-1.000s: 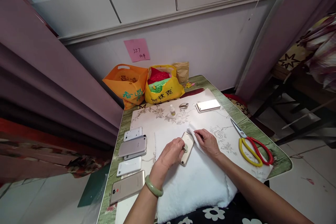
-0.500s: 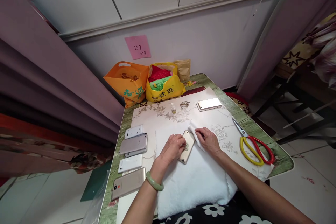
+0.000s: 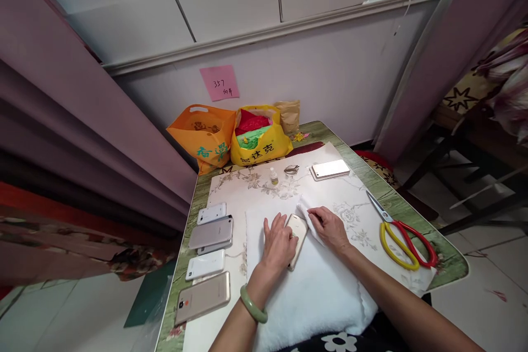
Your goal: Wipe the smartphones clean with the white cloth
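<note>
A gold smartphone lies face down on a folded white towel in front of me. My left hand is on the phone, thumb and index finger bent together against its back, the other fingers spread; they hide the middle of the phone. My right hand is closed on a turned-up corner of the towel beside the phone's upper right edge. Farther back stand a small clear bottle and folded glasses.
Several phones line the table's left edge. White phones lie at the back right. Scissors with red and yellow handles rest on the right. An orange bag, a yellow bag and a brown packet stand against the wall.
My left hand's outer fingers have spread apart, and the hand covers more of the phone's middle. My right hand keeps its hold on the towel corner. The view has tilted slightly up.
</note>
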### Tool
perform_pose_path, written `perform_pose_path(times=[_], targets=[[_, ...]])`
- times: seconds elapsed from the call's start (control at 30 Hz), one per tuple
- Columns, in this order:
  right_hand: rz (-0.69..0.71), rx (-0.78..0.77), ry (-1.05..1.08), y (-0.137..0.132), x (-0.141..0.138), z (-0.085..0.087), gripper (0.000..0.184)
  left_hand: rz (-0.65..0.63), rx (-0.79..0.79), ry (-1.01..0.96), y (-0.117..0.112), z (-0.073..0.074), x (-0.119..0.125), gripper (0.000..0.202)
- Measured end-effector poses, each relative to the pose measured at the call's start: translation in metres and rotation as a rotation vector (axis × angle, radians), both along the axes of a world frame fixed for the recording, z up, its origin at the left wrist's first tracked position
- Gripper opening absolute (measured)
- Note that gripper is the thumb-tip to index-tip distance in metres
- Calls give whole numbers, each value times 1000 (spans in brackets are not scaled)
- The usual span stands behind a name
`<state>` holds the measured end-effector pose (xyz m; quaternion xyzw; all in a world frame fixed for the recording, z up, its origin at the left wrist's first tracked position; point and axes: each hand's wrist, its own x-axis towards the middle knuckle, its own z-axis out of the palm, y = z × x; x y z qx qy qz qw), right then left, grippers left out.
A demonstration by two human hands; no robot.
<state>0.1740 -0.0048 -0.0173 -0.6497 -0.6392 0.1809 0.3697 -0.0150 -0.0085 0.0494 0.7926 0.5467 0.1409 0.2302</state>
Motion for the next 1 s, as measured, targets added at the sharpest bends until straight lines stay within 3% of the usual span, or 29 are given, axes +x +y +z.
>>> perform_pose_path(times=[0.13,0.23,0.3,0.4,0.47,0.53,0.63,0.73,0.9,1.0], targets=[[0,9,10,1,1,-4,27,219,-50,-393,0,5,0,19],[6,10,21,1,1,-6,27,439,-325,-939,6,0,-1,15],[2,12,21,0,0,-4,28,584,-538,-1339,10,-9,1,23],[12,31,-20,-3,-3,1,29,670,-780,-1735,15,-27,7,20],[39,73,-85,-5,-5,3,30,677,-814,-1834,16,-37,12,18],[57,127,-150,-8,-5,4,31,664,-748,-1869,16,-42,16,15],[52,190,-186,-10,-5,7,28,612,-705,-1878,14,-43,14,14],[50,203,-173,0,-3,20,23,547,-788,-1920,11,-42,1,23],[105,59,-4,52,-10,54,29,409,-907,-2009,10,-50,-17,23],[87,-37,80,96,-28,57,35,414,-919,-2015,11,-56,-18,24]])
